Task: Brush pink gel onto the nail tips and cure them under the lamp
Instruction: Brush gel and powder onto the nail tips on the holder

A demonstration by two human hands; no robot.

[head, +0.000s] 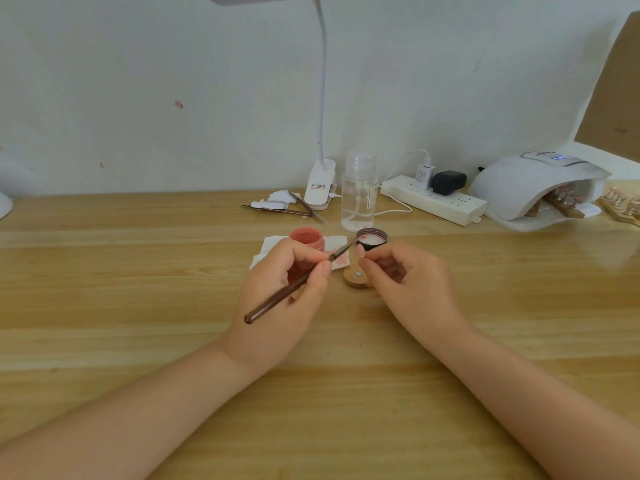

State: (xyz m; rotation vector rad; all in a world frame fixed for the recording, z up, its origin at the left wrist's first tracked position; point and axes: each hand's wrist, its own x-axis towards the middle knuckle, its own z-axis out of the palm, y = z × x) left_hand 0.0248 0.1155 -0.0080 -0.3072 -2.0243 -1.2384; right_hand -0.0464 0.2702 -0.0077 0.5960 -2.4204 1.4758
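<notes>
L hand grips brush, tip toward nail tip pinched in R hand over wooden holder; pink gel jar open behind.

Wooden table against a white wall.
On it: a stained tissue, lid, clear bottle, clip lamp, brushes, power strip, curing lamp and a wooden holder.
</notes>
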